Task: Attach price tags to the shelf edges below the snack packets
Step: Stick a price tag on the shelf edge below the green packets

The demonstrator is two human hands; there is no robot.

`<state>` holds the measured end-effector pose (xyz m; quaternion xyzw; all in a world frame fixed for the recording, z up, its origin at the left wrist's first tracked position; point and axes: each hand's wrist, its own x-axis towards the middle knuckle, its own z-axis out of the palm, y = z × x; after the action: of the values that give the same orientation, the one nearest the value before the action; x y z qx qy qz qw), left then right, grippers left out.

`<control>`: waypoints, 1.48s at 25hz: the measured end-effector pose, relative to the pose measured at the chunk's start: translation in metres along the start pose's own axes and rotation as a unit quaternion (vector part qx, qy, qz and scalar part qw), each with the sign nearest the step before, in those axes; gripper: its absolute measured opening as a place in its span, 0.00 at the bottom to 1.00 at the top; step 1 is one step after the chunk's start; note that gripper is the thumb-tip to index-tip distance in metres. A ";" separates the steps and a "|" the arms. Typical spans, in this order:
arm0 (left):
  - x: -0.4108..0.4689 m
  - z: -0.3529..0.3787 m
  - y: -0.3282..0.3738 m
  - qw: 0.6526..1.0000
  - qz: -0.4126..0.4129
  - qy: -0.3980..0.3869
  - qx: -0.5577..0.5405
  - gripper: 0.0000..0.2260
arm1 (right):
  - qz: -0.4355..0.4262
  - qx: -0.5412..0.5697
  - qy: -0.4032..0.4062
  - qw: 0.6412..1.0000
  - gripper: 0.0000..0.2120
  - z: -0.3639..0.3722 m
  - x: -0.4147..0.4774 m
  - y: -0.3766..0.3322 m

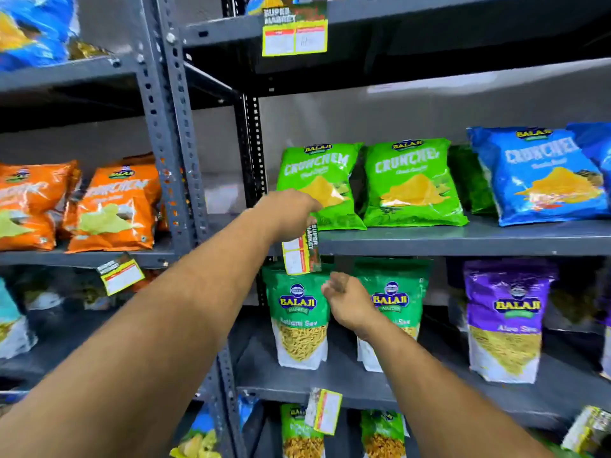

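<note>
My left hand (291, 211) pinches the top of a yellow, red and green price tag (301, 254) against the left end of the grey middle shelf edge (463, 244), just below a green Crunchem packet (319, 185). The tag hangs down, turned on its side. Slightly lower, in front of green Balaji Sev pouches (299, 322), my right hand (348, 300) hovers with fingers loosely apart and holds nothing; its fingertips are close under the tag.
Other tags hang on the top shelf edge (295, 31), the left rack's shelf (120, 276) and the lower shelf (325, 409). Orange packets (112, 206) fill the left rack; blue (535, 175) and purple (507, 319) packets sit right. A perforated steel upright (172, 153) divides the racks.
</note>
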<state>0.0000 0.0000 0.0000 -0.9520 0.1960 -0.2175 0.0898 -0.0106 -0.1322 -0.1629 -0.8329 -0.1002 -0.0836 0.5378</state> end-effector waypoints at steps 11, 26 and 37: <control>0.015 0.033 -0.033 0.989 0.066 0.005 -0.130 0.06 | 0.064 0.143 0.177 0.972 0.10 0.037 0.033 -0.010; -0.042 0.082 -0.046 0.910 -0.116 0.093 -0.387 0.08 | -0.059 -0.068 0.205 0.975 0.07 -0.024 0.025 -0.028; -0.039 0.084 -0.033 0.935 -0.164 0.132 -0.286 0.04 | -0.064 -0.234 0.219 0.945 0.06 -0.034 0.034 -0.046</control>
<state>0.0167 0.0535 -0.0807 -0.9190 0.1016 -0.2874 -0.2499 0.0097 -0.1425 -0.1003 -0.8882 -0.0103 -0.3194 0.3302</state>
